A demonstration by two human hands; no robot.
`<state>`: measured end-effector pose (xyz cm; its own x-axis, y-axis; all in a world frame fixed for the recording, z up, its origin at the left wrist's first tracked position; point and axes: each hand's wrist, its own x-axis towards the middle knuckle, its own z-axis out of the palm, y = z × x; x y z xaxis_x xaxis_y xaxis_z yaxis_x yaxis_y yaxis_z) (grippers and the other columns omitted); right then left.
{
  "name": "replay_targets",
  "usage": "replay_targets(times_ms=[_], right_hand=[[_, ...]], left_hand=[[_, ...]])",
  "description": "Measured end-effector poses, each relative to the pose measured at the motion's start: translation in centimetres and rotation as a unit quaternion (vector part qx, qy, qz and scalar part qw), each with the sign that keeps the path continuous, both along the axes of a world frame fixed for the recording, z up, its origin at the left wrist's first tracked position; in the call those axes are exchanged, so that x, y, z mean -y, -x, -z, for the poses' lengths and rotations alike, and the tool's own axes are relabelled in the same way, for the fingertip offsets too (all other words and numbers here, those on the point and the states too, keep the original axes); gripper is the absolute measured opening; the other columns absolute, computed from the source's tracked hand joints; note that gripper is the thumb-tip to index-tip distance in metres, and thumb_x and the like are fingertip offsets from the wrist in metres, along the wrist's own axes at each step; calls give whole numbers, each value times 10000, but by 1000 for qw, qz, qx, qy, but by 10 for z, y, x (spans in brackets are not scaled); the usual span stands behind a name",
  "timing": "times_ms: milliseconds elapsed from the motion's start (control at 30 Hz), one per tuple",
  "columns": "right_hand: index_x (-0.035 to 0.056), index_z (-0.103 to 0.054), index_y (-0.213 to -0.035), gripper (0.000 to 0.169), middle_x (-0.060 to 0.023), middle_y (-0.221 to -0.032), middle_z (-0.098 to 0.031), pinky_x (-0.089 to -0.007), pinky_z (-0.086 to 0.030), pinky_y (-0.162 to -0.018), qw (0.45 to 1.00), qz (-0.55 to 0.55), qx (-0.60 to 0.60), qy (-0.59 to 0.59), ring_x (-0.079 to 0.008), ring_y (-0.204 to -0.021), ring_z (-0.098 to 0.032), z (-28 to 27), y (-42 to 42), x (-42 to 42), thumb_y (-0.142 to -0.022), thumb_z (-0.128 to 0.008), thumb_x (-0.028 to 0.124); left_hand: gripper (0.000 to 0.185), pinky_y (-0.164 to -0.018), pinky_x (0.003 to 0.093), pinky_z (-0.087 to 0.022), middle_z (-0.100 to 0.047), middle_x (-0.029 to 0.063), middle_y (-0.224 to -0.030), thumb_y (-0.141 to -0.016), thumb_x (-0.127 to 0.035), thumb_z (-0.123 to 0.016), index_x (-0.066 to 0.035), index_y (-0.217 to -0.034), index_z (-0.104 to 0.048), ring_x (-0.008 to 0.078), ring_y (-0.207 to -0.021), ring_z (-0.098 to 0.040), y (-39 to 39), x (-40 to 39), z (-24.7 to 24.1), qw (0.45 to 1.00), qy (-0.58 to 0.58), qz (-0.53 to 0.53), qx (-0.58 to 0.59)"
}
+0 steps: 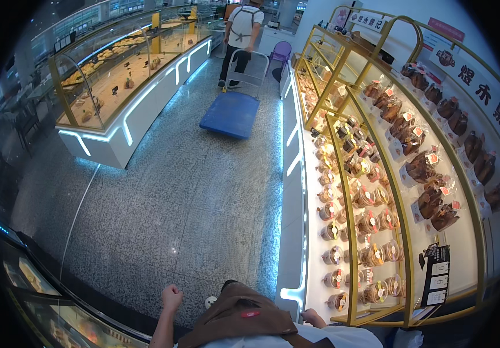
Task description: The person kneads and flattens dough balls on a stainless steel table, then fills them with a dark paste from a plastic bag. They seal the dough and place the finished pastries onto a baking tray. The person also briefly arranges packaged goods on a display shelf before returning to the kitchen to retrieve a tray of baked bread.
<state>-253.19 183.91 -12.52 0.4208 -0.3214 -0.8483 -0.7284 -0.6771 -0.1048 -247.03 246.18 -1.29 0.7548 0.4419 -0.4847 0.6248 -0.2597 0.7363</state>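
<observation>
My left hand (pixel 172 297) hangs over the speckled floor with its fingers curled in, and nothing shows in it. My right hand (pixel 314 318) is low beside the front edge of a lit display case (pixel 313 269); its fingers are partly out of sight, and whether it touches the case cannot be told. Nearest to it is a lidded clear plastic tub of food (pixel 338 301), at the end of a row of several such tubs. A brown apron (pixel 241 309) covers my front.
Ahead, a person (pixel 243 26) in an apron holds the handle of a platform trolley with a blue deck (pixel 231 114). A bakery counter (pixel 97 148) runs along the left. Wrapped roast poultry (pixel 424 167) lies behind gold rails. Near left stands a glass case (pixel 71 322); farther off, a purple chair (pixel 281 51).
</observation>
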Motion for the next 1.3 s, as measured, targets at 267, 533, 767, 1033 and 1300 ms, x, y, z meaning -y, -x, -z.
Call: replay_targets(times_ms=[267,533,767,1033,1300], right_hand=[[3,-738,-1017,414,-235,-1123,-688,-457,-499,-943,977,-203,69,1,-400,-1073,-645,18,-197,-96,-854,-530,322],[5,-722,-964,362,-233,-980,-709,-486,-526,-846,970,-153,187,9,-401,-940,-673,-10,-468,-187,-866,-540,301],[10,-713,-994,331,-223,-979,-707,-476,-523,-843,964,-155,213,-33,-388,-948,-670,-16,-635,-263,-872,-532,258],[-14,-722,-938,378,-246,-997,-709,-465,-537,-855,989,-54,125,51,-398,-948,-684,5,-731,-305,-848,-567,318],[0,-735,-989,431,-226,-1013,-716,-454,-519,-889,996,12,86,-9,-374,-967,-683,-21,-874,-365,-867,-526,356]], left_hand=[[176,-568,349,-436,-454,72,-567,-730,37,-576,-57,-675,-438,193,-557,-502,-166,-70,33,983,-71,154,-73],[167,-567,364,-456,-454,75,-571,-721,30,-585,-55,-675,-448,219,-529,-493,-285,-178,65,965,-128,72,-219],[151,-574,367,-468,-476,83,-577,-714,18,-599,-50,-676,-470,231,-529,-514,-435,-251,115,947,-184,37,-262],[109,-593,370,-493,-528,110,-589,-683,-6,-635,-38,-678,-530,264,-554,-574,-665,-370,186,950,-252,46,-181],[159,-588,408,-473,-491,97,-578,-640,3,-667,-44,-624,-516,267,-542,-527,-968,-397,105,965,-159,66,-198]])
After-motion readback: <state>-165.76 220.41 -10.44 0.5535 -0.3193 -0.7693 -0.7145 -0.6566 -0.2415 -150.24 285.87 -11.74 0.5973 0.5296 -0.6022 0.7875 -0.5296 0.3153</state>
